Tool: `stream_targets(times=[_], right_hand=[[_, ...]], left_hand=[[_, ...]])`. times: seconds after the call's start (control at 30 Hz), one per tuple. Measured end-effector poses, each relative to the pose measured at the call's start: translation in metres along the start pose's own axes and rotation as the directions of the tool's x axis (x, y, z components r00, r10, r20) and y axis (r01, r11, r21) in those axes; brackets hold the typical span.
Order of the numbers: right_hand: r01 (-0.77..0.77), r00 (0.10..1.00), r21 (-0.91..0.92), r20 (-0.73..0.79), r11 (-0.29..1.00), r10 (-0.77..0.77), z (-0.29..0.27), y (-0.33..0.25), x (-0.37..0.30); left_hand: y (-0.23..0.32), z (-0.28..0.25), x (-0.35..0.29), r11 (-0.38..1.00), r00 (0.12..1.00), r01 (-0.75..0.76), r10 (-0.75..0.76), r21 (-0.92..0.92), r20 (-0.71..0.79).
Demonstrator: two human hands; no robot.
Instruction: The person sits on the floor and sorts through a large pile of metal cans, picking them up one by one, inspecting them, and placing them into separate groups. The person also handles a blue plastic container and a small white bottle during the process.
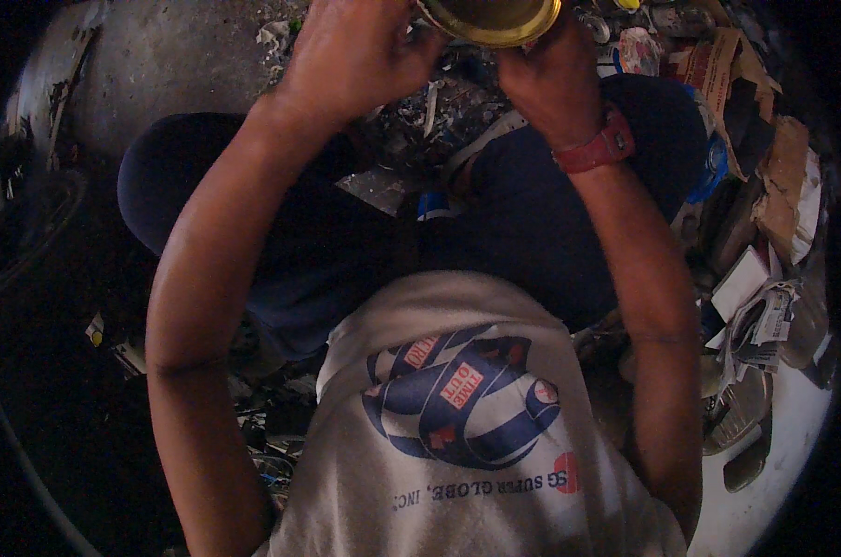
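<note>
At the top edge I hold up a round metal can (495, 39) with a shiny gold-coloured end; its upper part lies outside the picture. My right hand (558, 82), with a red band on the wrist, grips the can from its right and lower side. My left hand (351, 60) is curled at the can's left rim, thumb side toward it. Its upper fingers are cut off by the picture's edge and a little blurred. Both forearms are raised above my crossed legs in dark trousers.
Loose scraps and litter (448, 107) cover the ground beyond my legs. On the right lie torn cardboard (782, 186), folded printed paper (759, 325) and a crumpled plastic wrapper (636, 51). A blue and white item (432, 205) sits between my legs. A dark wheel-like ring (35, 227) stands at left.
</note>
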State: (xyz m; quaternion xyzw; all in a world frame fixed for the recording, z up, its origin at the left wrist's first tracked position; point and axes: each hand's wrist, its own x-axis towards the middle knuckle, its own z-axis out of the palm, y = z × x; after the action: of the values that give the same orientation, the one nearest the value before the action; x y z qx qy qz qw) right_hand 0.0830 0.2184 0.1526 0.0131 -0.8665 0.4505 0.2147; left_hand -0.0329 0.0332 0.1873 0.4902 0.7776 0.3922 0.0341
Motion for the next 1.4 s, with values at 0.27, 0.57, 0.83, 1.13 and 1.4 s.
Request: stream_targets(times=[0.27, 0.57, 0.83, 1.13, 1.4], right_hand=[[-0.012, 1.0, -0.04, 0.019, 0.999, 0.013, 0.004, -0.001, 0.007], [-0.031, 0.999, -0.072, 0.02, 0.997, 0.033, 0.004, -0.006, 0.012], [-0.041, 0.999, -0.089, 0.021, 0.995, 0.043, 0.002, -0.01, 0.013], [-0.049, 0.998, -0.105, 0.031, 0.993, 0.052, 0.002, -0.015, 0.012], [-0.035, 0.998, -0.082, 0.042, 0.996, 0.038, 0.002, -0.011, 0.01]], left_hand=[[0.008, -0.017, 0.006, 0.995, 0.991, 0.095, -0.093, -0.014, 0.096], [0.007, -0.02, 0.009, 0.997, 0.999, -0.005, 0.001, 0.08, 0.047], [0.008, -0.018, 0.013, 0.998, 0.999, 0.037, -0.039, 0.057, 0.037], [0.014, -0.021, 0.008, 0.992, 0.99, 0.122, -0.125, 0.037, 0.068], [0.017, -0.024, 0.008, 0.976, 0.969, 0.19, -0.204, 0.104, 0.143]])
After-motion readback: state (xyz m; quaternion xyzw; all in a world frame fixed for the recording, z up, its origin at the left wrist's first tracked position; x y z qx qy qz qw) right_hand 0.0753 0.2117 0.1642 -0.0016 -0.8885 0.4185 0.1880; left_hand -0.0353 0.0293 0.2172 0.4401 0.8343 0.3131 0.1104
